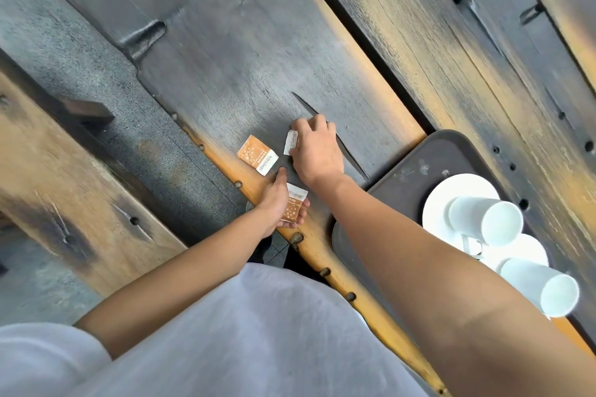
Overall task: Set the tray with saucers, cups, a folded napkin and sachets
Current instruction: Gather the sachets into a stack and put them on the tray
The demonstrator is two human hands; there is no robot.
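**Sachets on table, both hands engaged**

Left hand (pixel 280 203) holds one sachet (pixel 294 206) at the table edge, fingers curled under it and thumb alongside; index finger extended, its tip pointing toward a second sachet (pixel 257 155) lying flat on the dark wooden table (pixel 225 68), just beyond the fingertip.

Right hand (pixel 317 151) lies palm-down farther out, fingers bent over a third sachet (pixel 291 142); only that sachet's white end shows at the thumb side. Cannot tell if it is lifted or merely covered.

Tray (pixel 409 171) lies to the right of the right forearm. On it: two saucers, upper (pixel 442 200) and lower (pixel 525 248), each carrying a white cup: upper cup (pixel 487 219), lower cup (pixel 541 287). No sachet visible on the tray.
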